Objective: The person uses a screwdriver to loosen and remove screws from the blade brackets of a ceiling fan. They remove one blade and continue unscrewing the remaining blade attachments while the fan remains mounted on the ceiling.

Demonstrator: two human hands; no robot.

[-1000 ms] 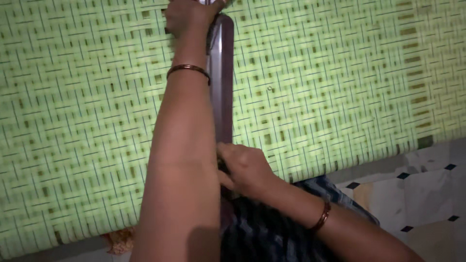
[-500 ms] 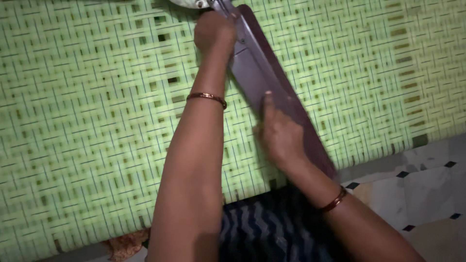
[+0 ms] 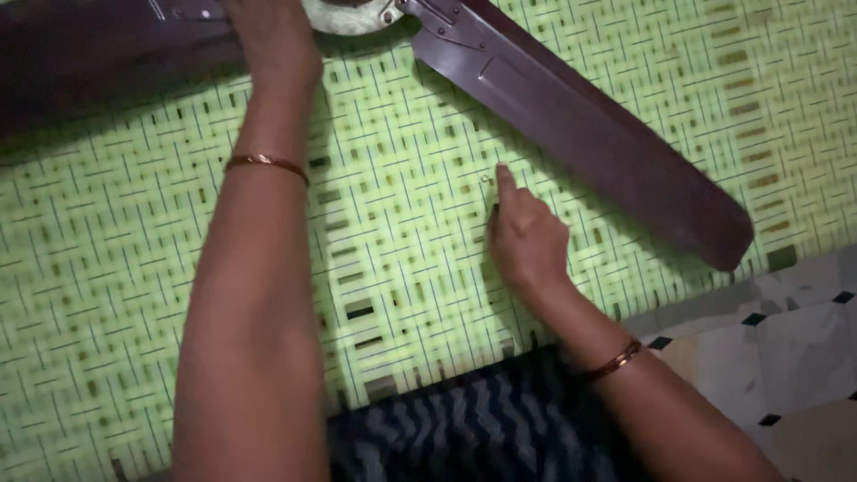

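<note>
Left hand (image 3: 268, 40) resting on the ceiling fan's pale hub (image 3: 350, 13), its fingers out of sight, grip untellable, right hand (image 3: 527, 236) lying loosely curled, index fingertip pointing toward the dark brown blade (image 3: 580, 125) just beyond it, holding nothing, green woven mat (image 3: 134, 268) lying underneath

Two hands at a ceiling fan laid on a green woven mat

The left hand (image 3: 272, 40) rests at the fan's pale hub (image 3: 353, 13) at the top edge, its fingers hidden past the frame, a thin bangle (image 3: 266, 163) on the wrist. A dark brown blade (image 3: 580, 134) runs from the hub down to the right across the mat (image 3: 116, 268); a second blade (image 3: 98, 54) lies in shadow to the left. The right hand (image 3: 527, 241) lies on the mat just beside the long blade, forefinger stretched out next to a small screw (image 3: 485, 178), with a reddish bangle (image 3: 616, 360) on its wrist. Dark patterned cloth (image 3: 482, 428) shows at the bottom, and a pale tiled floor (image 3: 794, 357) at the lower right.
</note>
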